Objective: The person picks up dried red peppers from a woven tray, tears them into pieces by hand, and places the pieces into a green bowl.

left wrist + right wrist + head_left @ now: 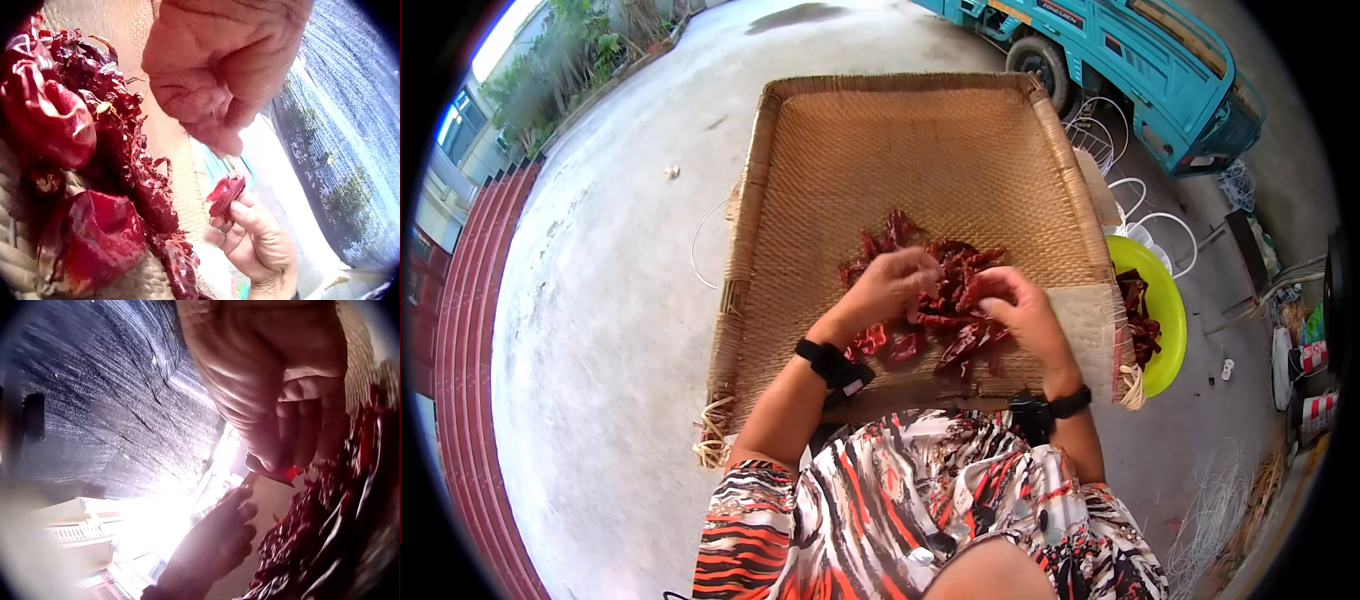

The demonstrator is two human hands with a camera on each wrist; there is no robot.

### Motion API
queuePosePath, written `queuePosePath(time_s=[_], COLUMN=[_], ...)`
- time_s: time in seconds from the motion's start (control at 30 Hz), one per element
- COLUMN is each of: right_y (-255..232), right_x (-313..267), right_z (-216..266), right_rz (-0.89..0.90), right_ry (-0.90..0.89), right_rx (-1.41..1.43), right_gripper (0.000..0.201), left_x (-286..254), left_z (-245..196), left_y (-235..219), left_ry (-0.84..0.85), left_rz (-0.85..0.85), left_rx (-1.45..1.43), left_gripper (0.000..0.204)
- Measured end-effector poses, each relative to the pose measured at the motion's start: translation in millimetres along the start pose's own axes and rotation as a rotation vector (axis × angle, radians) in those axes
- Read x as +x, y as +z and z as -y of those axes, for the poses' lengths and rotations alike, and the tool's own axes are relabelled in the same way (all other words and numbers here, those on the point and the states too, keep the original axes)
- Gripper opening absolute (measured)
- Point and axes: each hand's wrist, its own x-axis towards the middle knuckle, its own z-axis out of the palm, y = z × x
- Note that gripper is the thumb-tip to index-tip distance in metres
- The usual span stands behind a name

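A heap of dried red chilies (956,340) (87,240) lies near the front of a large woven tray (920,150). My right hand (1018,305) (259,240) (275,375) pinches one chili piece (226,190) (284,474) between thumb and fingertips, just above the heap. My left hand (888,288) (219,69) (212,544) hovers close beside it with its fingers curled; nothing shows inside it. The two hands are a few centimetres apart.
A green basin (1172,300) holding more chilies sits off the tray's right edge. White wire racks (1145,220) and a teal truck (1140,60) stand behind it. Bare concrete ground (610,300) lies to the left, and the tray's far half is bare weave.
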Motion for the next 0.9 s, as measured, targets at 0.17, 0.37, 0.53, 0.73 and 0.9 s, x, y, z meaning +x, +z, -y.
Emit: queuePosePath(time_s=[0.17, 0.37, 0.53, 0.73, 0.9], right_y=[-76.6, -124.4, -71.0, 12.7, 62.3], right_x=[-8.9, -16.3, 16.6, 78.0, 128.1], right_z=[0.5, -2.5, 2.8, 8.0, -37.9], right_rz=[-0.525, -0.942, -0.477, 0.005, -0.004], right_ry=[-0.078, -0.035, -0.151, -0.365, -0.566], right_rx=[-0.338, -0.940, -0.835, -0.913, -1.022], right_gripper=[0.031, 0.034, 0.036, 0.037, 0.037], left_x=[17.3, 25.0, 22.5, 13.5, 14.3], left_z=[32.8, 66.5, 66.6, 52.3, 50.9], left_y=[-33.0, -53.2, -46.5, -36.0, -38.3], left_ry=[0.201, 0.078, 0.036, 0.024, -0.031], left_rz=[-0.531, -0.686, -0.480, -0.494, -0.469], left_rx=[0.306, 0.903, 0.842, 0.986, 1.033], left_gripper=[0.019, 0.051, 0.055, 0.039, 0.041])
